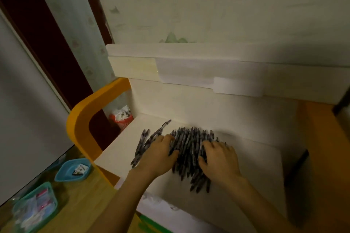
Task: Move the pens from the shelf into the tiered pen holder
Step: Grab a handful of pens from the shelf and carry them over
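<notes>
While both my hands lie on the pile of pens (189,149), my left hand (159,155) and right hand (219,159) have loose, spread fingers gripping nothing. Under them the pens rest on the white shelf (246,166); a few lie left of my left fingers.

Your two forearms come into view from the near edge, and both are bare: no sleeve or cuff shows anywhere along them up to where the picture cuts them off. Your left hand (158,154) carries no glove, and no ring, watch or strap can be made out on it or at its wrist. Your right hand (219,159) is the same, ungloved, with a plain wrist and no band on it. The light is dim and the picture soft with blur, so your nails and any small marks on your fingers cannot be made out.
</notes>
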The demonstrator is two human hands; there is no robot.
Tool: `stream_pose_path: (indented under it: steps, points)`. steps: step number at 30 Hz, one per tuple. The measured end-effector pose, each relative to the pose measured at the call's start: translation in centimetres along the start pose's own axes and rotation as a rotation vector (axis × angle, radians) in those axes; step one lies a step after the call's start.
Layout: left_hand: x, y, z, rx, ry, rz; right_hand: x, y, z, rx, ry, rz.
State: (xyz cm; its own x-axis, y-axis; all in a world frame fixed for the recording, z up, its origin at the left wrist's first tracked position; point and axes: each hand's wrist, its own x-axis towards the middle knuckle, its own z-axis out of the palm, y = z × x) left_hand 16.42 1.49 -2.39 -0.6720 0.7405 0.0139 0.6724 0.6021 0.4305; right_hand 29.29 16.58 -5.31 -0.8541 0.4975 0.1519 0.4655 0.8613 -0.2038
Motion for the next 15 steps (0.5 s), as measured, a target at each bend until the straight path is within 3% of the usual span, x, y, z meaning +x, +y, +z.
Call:
stream_pose_path:
  steps: [6, 10, 15]
  points:
    - [7.9, -1.9, 2.9, 0.020, -0.068, -0.144, 3.6, -0.1, 1.6, -0.054, -0.033, 0.072]
    - [11.6, -2.7, 4.1, 0.113, -0.212, -0.247, 5.2, -0.6, 2.4, -0.089, -0.062, 0.117]
    - [14.2, -3.5, 5.1, 0.056, -0.316, -0.285, 6.8, -1.4, 3.2, -0.060, -0.036, 0.152]
